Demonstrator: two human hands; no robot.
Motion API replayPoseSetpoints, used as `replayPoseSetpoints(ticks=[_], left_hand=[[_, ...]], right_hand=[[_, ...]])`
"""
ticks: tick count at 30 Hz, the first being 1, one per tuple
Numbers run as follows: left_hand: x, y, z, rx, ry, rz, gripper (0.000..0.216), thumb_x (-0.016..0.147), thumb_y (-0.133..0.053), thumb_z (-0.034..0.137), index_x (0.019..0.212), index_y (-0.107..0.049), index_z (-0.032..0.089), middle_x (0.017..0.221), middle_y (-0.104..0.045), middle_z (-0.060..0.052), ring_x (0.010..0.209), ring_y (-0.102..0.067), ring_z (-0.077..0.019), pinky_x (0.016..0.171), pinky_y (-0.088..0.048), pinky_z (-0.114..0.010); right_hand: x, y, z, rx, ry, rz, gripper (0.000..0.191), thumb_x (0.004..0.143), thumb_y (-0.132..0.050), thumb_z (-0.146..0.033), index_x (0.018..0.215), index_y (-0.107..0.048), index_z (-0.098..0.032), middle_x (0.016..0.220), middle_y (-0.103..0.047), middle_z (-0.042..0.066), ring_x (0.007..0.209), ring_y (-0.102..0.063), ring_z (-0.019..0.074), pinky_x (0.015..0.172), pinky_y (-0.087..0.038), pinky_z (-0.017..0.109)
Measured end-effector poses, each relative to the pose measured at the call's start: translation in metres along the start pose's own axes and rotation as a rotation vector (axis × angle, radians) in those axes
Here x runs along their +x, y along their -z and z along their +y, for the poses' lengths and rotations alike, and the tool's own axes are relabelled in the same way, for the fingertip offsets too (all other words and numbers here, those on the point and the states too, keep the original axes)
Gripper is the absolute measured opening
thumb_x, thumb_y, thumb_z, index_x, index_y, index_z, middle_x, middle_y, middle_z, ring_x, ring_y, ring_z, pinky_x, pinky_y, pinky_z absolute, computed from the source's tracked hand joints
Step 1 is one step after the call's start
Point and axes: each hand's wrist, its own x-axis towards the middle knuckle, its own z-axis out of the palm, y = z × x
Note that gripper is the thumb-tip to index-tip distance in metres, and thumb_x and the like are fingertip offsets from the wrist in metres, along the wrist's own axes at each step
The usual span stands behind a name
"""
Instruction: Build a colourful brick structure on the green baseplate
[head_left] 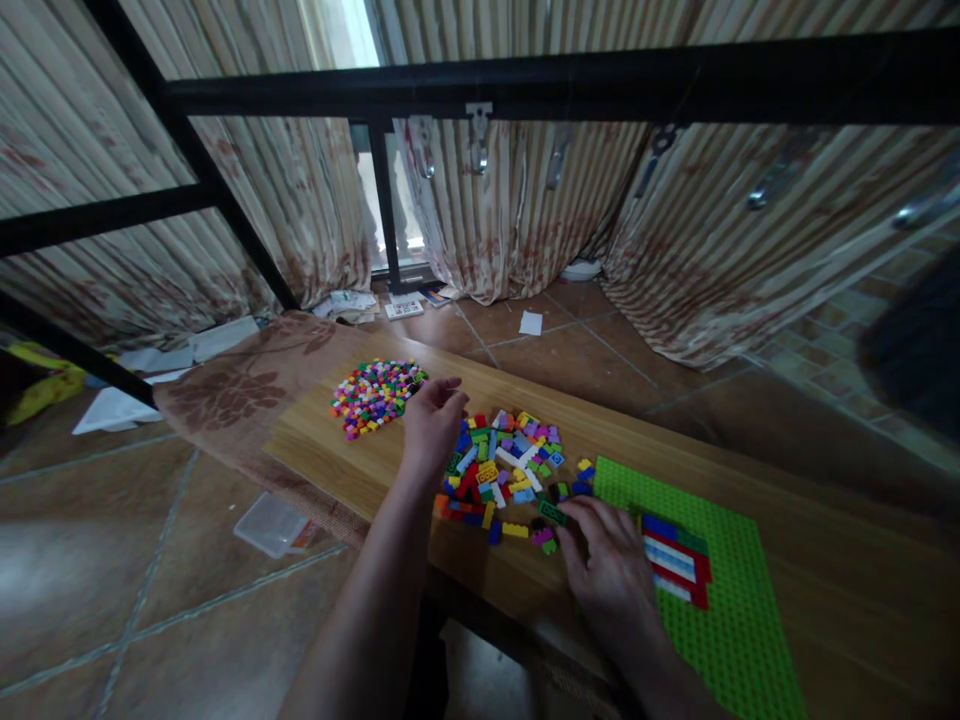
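Pinching a dark green plastic brick [553, 512], the right hand [609, 555] stood at the near right of the mixed plastic brick pile [514, 462], partly blocking the bright green studded baseplate [742, 585]. The left hand [433, 420], its grip impossible to tell, hid the right edge of the tiny multicoloured bead-like heap [371, 395]. Far off, a black metal rail [540, 92] crossed striped fabric curtains [502, 220].

Two hands: one left hand [433, 420], one right hand [611, 550] holding one dark green brick [553, 512]. Two piles: one small-brick pile [373, 397] at nine o'clock, one larger-brick pile [502, 460] at six. One green baseplate [739, 600] at four o'clock, bearing one brick build [673, 560]. Six hooks [480, 142] towards one o'clock.
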Motion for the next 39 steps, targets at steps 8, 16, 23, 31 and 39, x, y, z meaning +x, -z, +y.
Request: replayPoseSetpoints(ticks=[8,16,23,31,39], left_hand=[[-0.001,0.012,-0.007,0.913,-0.056,-0.336,0.015,0.074,-0.061,0.025,0.081,-0.073,0.018,0.076,-0.071,-0.005,0.074,-0.063,-0.0177,0.065,-0.044,-0.025],[-0.016,-0.002,-0.007,1.237,-0.067,-0.306,0.020,0.074,-0.061,0.032,0.090,-0.070,0.023,0.095,-0.072,-0.009,0.095,-0.066,-0.0269,0.078,-0.050,-0.033],[-0.021,-0.010,-0.002,1.351,-0.127,-0.351,0.025,0.077,-0.056,0.029,0.099,-0.066,0.023,0.098,-0.072,-0.010,0.097,-0.067,-0.0304,0.077,-0.051,-0.037],[-0.022,-0.017,0.001,1.394,-0.152,-0.413,0.026,0.078,-0.051,0.027,0.099,-0.066,0.024,0.106,-0.070,-0.010,0.099,-0.065,-0.0300,0.077,-0.049,-0.036],[-0.021,-0.018,0.004,1.428,-0.113,-0.429,0.028,0.078,-0.047,0.025,0.097,-0.068,0.023,0.097,-0.072,-0.012,0.094,-0.066,-0.0335,0.071,-0.048,-0.037]], right_hand=[[-0.005,0.001,0.007,-0.021,0.040,-0.003,0.019,0.090,-0.051,-0.028,0.103,-0.064,-0.020,0.103,-0.066,0.007,0.094,-0.057,0.0250,0.084,-0.043,0.040],[-0.007,0.002,0.000,-0.004,0.006,-0.026,0.019,0.090,-0.054,-0.025,0.105,-0.064,-0.020,0.105,-0.065,0.007,0.096,-0.055,0.0253,0.086,-0.043,0.040],[-0.002,0.007,-0.014,0.067,-0.070,-0.033,0.017,0.088,-0.056,-0.018,0.102,-0.066,-0.020,0.104,-0.065,0.007,0.096,-0.055,0.0238,0.086,-0.043,0.039],[0.001,0.014,-0.017,0.154,-0.142,-0.035,0.016,0.087,-0.057,-0.017,0.098,-0.068,-0.020,0.100,-0.065,0.006,0.095,-0.054,0.0227,0.086,-0.044,0.037],[0.001,0.019,-0.018,0.186,-0.148,-0.015,0.014,0.087,-0.058,-0.017,0.094,-0.069,-0.022,0.099,-0.066,0.005,0.094,-0.055,0.0221,0.085,-0.044,0.038]])
